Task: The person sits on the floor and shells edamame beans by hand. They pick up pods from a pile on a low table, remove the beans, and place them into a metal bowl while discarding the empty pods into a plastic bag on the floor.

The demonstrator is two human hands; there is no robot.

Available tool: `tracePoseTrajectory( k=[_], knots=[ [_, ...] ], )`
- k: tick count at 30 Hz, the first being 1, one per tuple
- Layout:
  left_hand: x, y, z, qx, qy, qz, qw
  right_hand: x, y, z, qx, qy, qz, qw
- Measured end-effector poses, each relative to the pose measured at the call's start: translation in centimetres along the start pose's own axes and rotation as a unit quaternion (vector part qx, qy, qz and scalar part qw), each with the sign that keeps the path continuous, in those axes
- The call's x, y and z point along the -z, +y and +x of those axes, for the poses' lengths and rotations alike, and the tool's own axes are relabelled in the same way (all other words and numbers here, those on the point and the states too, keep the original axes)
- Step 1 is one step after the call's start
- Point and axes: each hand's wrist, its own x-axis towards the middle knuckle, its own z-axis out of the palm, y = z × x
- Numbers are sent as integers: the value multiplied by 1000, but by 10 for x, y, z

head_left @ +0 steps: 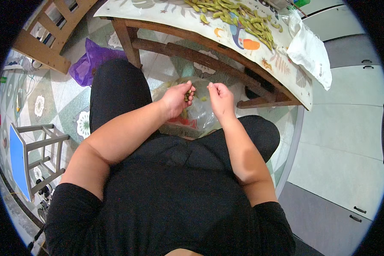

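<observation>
My left hand (pixel 176 100) is curled around several green soybean pods (pixel 188 95), which show between its fingers. Just to the right, my right hand (pixel 222 99) is closed with thumb and forefinger pinched together; whatever it may hold is too small to make out. The two hands are a short gap apart, above a clear plastic bag (pixel 205 113) between my knees. Red print shows on the bag, and a few greenish bits lie in it. A heap of pods (pixel 239 19) is spread on the table in front of me.
The wooden table (pixel 175 17) has a patterned white cover. A white plastic bag (pixel 309 51) hangs over its right end. A purple bag (pixel 89 64) lies on the floor beyond my left knee. A blue-topped stool (pixel 21 160) is at left, and pale cabinets (pixel 337 136) line the right.
</observation>
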Motion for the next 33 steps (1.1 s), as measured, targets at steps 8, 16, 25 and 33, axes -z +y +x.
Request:
tracePoseTrajectory(
  k=[8, 16, 25, 33],
  knots=[
    [-2, 4, -3, 30, 13, 26, 999, 16, -96, 24, 374, 165, -141, 902],
    [-1, 14, -8, -42, 11, 100, 994, 8, -158, 75, 315, 167, -308, 882],
    [-7, 29, -17, -118, -92, 22, 988, 10, -116, 22, 261, 142, -16, 955],
    [-19, 27, -26, -177, -69, 141, 972, -4, -35, -31, -141, -150, 375, 904]
  ],
)
